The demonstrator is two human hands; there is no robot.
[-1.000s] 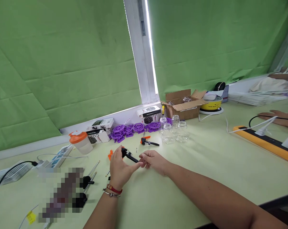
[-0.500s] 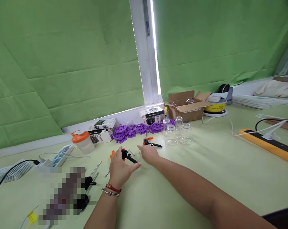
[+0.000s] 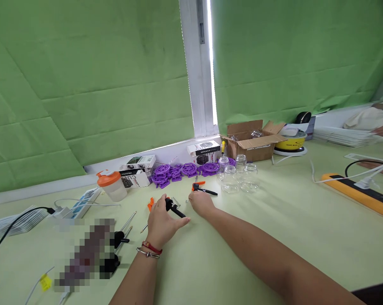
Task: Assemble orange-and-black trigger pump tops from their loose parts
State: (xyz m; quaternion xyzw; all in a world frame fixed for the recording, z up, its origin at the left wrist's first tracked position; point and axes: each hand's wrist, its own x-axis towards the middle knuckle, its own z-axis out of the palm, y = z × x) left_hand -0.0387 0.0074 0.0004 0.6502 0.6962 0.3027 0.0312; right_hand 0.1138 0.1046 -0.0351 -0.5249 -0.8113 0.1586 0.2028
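Note:
My left hand [image 3: 161,220] curls around a black handle-like piece [image 3: 177,210] with a rounded head, its thumb stretched along to the far end. An orange part [image 3: 150,204] lies just beyond the left fingers. My right hand [image 3: 202,204] is low over the table with its fingertips drawn together; whatever they pinch is too small to make out. Close to those fingertips lies a tiny silvery piece [image 3: 187,201]. Small metal pieces [image 3: 176,201] are between the two hands. Just past the right hand rests a second black piece [image 3: 208,192] with an orange part [image 3: 199,183].
Clear jars [image 3: 230,180] stand beyond my right hand, beside purple wheel-like parts [image 3: 189,169]. Behind are small boxes [image 3: 136,178] and an open carton [image 3: 254,146]. An orange-lidded cup [image 3: 111,186] and black parts with metal rods [image 3: 117,239] are left; a power strip [image 3: 359,192] is right.
My right hand's fingers have drawn in, the index finger no longer pointing out. My left hand stays around the black piece. The whole view has shifted slightly.

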